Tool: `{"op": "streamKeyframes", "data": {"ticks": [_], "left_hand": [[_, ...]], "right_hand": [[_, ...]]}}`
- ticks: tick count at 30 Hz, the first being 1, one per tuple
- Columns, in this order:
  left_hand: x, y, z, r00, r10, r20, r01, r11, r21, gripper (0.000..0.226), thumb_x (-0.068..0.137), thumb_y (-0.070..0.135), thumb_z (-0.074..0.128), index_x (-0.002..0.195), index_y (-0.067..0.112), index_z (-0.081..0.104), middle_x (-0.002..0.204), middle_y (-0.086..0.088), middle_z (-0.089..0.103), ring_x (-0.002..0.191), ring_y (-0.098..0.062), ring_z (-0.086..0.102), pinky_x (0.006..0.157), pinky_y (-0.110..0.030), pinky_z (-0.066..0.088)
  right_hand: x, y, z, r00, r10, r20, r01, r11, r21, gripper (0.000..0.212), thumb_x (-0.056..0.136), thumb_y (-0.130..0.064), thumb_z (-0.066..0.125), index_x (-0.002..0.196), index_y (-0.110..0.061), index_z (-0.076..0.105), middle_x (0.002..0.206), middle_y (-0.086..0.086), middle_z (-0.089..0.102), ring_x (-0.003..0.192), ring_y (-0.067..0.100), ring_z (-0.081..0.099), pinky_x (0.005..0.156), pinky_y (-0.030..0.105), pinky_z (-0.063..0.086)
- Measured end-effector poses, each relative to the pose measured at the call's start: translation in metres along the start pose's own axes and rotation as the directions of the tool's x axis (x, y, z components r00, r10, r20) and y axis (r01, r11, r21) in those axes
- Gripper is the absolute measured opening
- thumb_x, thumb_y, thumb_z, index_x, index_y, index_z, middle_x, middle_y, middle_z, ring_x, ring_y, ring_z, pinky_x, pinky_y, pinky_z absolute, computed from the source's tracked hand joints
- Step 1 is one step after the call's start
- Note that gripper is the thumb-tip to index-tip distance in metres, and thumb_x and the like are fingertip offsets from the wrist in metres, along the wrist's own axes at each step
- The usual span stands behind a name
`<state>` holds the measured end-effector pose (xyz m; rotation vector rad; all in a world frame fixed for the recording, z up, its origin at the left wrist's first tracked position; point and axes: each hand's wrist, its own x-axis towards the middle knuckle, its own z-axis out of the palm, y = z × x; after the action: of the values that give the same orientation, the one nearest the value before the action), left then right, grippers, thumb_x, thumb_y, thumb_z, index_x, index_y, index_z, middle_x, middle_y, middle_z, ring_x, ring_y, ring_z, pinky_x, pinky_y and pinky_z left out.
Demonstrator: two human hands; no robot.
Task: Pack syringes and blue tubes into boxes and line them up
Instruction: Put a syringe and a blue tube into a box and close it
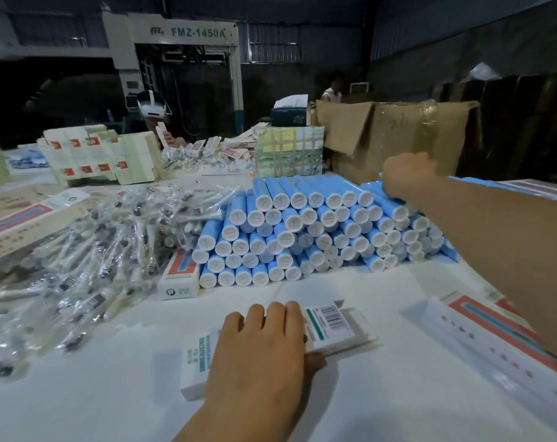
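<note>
A white box with a barcode lies flat on the white table near me, its end flap open toward the right. My left hand lies on top of it, fingers over the far edge and thumb against the near side. A big stack of blue tubes with white caps is piled in the middle of the table. My right hand reaches over the top right of that stack, fingers curled onto a tube there; the grip itself is hidden. A heap of bagged syringes spreads across the left.
A small box stands at the stack's left foot. Flat cartons lie at the right, more at the far left. Folded box stacks, a taped bundle and a large cardboard box stand behind. Another person sits across the table.
</note>
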<state>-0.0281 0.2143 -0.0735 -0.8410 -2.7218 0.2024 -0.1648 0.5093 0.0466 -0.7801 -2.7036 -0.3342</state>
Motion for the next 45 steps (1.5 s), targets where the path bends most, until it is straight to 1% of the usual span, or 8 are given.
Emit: {"op": "streamKeyframes", "data": {"ticks": [4,12,16,26,32,37,40,45], "left_hand": [[0.0,-0.001,0.001,1.0,0.002,0.006,-0.002,1.0,-0.019,0.071,0.09,0.07,0.022,0.141,0.022,0.014,0.136,0.001,0.036,0.118,-0.024,0.035,0.097,-0.041,0.027],[-0.005,-0.004,0.0,0.997,-0.011,-0.08,0.009,1.0,-0.021,0.067,0.09,0.068,0.016,0.139,0.022,0.017,0.129,0.004,0.039,0.112,-0.02,0.039,0.09,-0.036,0.03],[-0.005,-0.006,-0.005,0.991,-0.05,-0.127,0.047,0.999,-0.025,0.07,0.087,0.067,0.008,0.141,0.023,0.017,0.132,0.006,0.04,0.114,-0.017,0.04,0.092,-0.032,0.031],[-0.01,-0.007,-0.003,0.97,-0.156,-0.188,0.147,0.987,-0.059,0.069,0.091,0.063,0.018,0.144,0.019,0.019,0.136,0.002,0.041,0.119,-0.02,0.04,0.094,-0.034,0.032],[-0.011,-0.005,0.0,0.965,-0.154,-0.215,0.15,0.988,-0.031,0.069,0.093,0.062,0.021,0.144,0.016,0.022,0.133,-0.002,0.043,0.116,-0.022,0.042,0.091,-0.035,0.034],[-0.011,-0.005,0.002,0.963,-0.152,-0.224,0.151,0.988,-0.02,0.071,0.093,0.063,0.018,0.145,0.015,0.019,0.135,-0.002,0.041,0.118,-0.023,0.041,0.093,-0.036,0.033],[-0.012,-0.005,0.0,0.966,-0.146,-0.211,0.143,0.989,-0.032,0.071,0.093,0.063,0.022,0.145,0.015,0.018,0.136,-0.004,0.04,0.119,-0.024,0.039,0.095,-0.037,0.032],[-0.013,-0.003,-0.005,0.976,-0.123,-0.179,0.112,0.991,-0.07,0.069,0.094,0.061,0.028,0.142,0.012,0.024,0.133,-0.007,0.042,0.116,-0.027,0.04,0.095,-0.041,0.032]], "right_hand": [[0.005,-0.001,-0.006,0.998,0.036,0.051,-0.041,0.995,0.096,0.007,0.085,-0.014,0.057,0.089,-0.008,0.058,0.078,0.007,0.05,0.074,0.025,0.052,0.062,0.034,0.042],[-0.036,0.003,-0.055,0.976,-0.022,-0.216,0.128,0.862,0.49,0.022,0.086,-0.024,0.057,0.096,-0.005,0.052,0.096,0.013,0.058,0.079,0.029,0.051,0.066,0.033,0.037],[-0.095,0.008,-0.074,0.952,0.005,-0.305,0.27,0.454,0.849,0.075,0.089,-0.014,0.055,0.151,-0.02,0.012,0.11,0.004,0.048,0.074,0.02,0.058,0.053,0.027,0.046],[-0.211,-0.007,0.022,0.954,0.208,0.215,-0.141,-0.321,0.937,0.071,0.089,-0.01,0.061,0.143,-0.03,0.019,0.074,0.014,0.061,0.038,0.013,0.056,0.039,0.026,0.048],[-0.225,-0.024,0.038,0.964,0.092,0.248,-0.216,-0.266,0.939,0.06,0.08,-0.017,0.07,0.123,-0.034,0.032,0.053,-0.001,0.064,0.044,0.013,0.054,0.043,0.026,0.043],[-0.229,-0.029,0.04,0.965,0.04,0.257,-0.246,-0.185,0.951,0.007,0.087,-0.023,0.063,0.085,-0.024,0.057,0.061,0.002,0.062,0.04,0.012,0.045,0.04,0.025,0.033],[-0.23,-0.029,0.038,0.953,0.009,0.302,-0.298,-0.124,0.946,0.042,0.093,-0.038,0.054,0.058,-0.015,0.063,0.043,0.002,0.045,0.034,0.011,0.034,0.038,0.022,0.027],[-0.229,-0.024,0.035,0.919,0.058,0.391,-0.362,-0.271,0.892,0.04,0.095,-0.036,0.051,0.064,-0.011,0.057,0.048,0.004,0.045,0.037,0.012,0.036,0.038,0.023,0.027]]}}
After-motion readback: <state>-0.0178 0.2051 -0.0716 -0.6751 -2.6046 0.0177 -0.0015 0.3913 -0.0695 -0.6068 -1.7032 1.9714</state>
